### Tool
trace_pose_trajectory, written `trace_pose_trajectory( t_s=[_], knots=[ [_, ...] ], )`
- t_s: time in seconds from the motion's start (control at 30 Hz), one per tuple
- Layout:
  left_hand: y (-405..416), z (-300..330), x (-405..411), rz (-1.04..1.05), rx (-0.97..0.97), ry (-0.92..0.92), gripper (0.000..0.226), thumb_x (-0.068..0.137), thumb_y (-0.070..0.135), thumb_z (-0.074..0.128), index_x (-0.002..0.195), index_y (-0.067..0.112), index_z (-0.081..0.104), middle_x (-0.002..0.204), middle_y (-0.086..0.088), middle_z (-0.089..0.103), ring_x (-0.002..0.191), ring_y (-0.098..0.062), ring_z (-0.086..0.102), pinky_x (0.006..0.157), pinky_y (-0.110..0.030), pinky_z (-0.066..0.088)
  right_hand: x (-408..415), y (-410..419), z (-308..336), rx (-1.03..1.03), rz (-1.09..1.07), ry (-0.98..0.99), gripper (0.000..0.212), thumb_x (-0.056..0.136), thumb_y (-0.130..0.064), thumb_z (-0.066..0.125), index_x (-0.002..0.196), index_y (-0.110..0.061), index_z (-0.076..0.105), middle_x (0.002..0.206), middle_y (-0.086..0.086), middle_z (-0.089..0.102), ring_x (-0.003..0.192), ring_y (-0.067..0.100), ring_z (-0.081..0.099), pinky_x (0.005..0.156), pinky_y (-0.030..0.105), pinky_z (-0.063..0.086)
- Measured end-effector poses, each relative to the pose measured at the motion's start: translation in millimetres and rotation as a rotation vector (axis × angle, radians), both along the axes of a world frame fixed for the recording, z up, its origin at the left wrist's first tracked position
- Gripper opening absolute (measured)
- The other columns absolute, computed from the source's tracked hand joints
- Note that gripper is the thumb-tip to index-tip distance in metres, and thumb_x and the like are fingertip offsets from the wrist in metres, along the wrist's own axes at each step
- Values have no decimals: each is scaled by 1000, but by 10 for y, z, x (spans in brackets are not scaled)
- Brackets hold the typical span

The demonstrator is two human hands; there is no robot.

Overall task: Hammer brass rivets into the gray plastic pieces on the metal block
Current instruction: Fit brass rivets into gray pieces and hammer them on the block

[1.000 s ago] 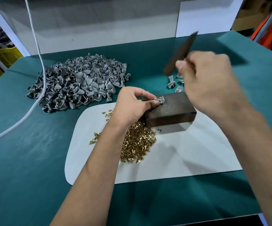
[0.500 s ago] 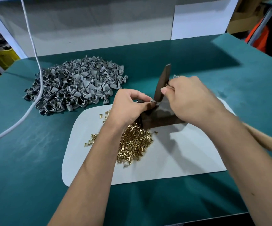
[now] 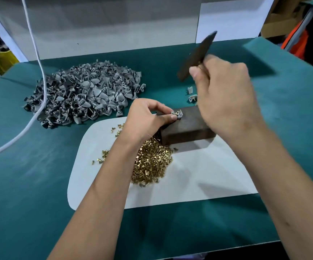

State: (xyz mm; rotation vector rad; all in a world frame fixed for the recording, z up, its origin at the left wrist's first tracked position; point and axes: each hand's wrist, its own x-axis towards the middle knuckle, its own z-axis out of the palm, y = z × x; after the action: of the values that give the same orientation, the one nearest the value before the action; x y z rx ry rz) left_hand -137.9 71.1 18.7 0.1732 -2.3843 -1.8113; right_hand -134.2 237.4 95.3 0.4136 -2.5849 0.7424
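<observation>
Pinching the gray plastic piece against the near-left top corner of the metal block, the left hand steadies it while the right hand, clenched on the dark striking bar (held tilted), hovers above-right of the piece.

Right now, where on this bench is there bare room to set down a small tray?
Free: the white mat nearer than the metal block, right of the brass rivets; also green table left of the mat. Crowded: the gray pieces pile and around both hands.
</observation>
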Motion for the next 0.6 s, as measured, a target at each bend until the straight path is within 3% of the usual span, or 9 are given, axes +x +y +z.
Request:
trace_pose_trajectory(
  t_s=[0.07,0.13,0.2,0.3,0.4,0.47,0.6],
  knots=[
    [-7,-2,2,-4,5,12,16,72,8,92,74,18,80,87,2,78,97,-17,74,92,-35,60,6,-19,-122,187,17,-198,27,105,-39,44,92,-20,58,91,15,63,77,38,50,69,40,43],
    [-4,-2,16,-10,18,21,16,73,7,91,73,18,79,84,5,78,96,-18,74,90,-34,61,-19,9,-120,284,-13,-324,29,105,-40,46,83,-22,50,85,11,56,77,36,47,70,37,39],
    [0,-7,12,-7,25,18,18,73,7,91,71,19,78,82,7,77,96,-17,74,89,-32,61,-47,52,-42,239,-36,-253,31,101,-45,47,79,-23,48,78,8,54,75,37,50,68,38,43],
    [1,-19,-5,-7,3,19,19,71,8,92,70,21,78,79,11,76,96,-15,74,84,-22,59,-25,46,-41,2,-16,4,32,99,-46,41,90,-20,56,86,15,64,76,41,57,67,44,51],
    [-13,-24,-8,-14,13,52,20,72,7,91,70,22,78,88,1,77,99,-15,73,87,-23,57,-46,20,-174,251,44,-260,31,106,-41,42,85,-20,52,96,17,64,82,40,54,74,45,49],
    [-3,-18,12,-8,11,48,19,73,7,91,70,21,78,91,-2,78,99,-15,73,85,-19,56,-93,59,-90,319,11,-320,33,104,-42,46,79,-20,49,88,12,61,78,37,52,70,40,45],
    [-8,-29,-4,0,-16,25,15,72,9,92,71,18,79,88,4,78,95,-12,74,86,-21,57,-84,61,-3,1,3,22,29,99,-46,44,90,-22,58,82,12,62,71,37,53,65,39,46]
  ],
)
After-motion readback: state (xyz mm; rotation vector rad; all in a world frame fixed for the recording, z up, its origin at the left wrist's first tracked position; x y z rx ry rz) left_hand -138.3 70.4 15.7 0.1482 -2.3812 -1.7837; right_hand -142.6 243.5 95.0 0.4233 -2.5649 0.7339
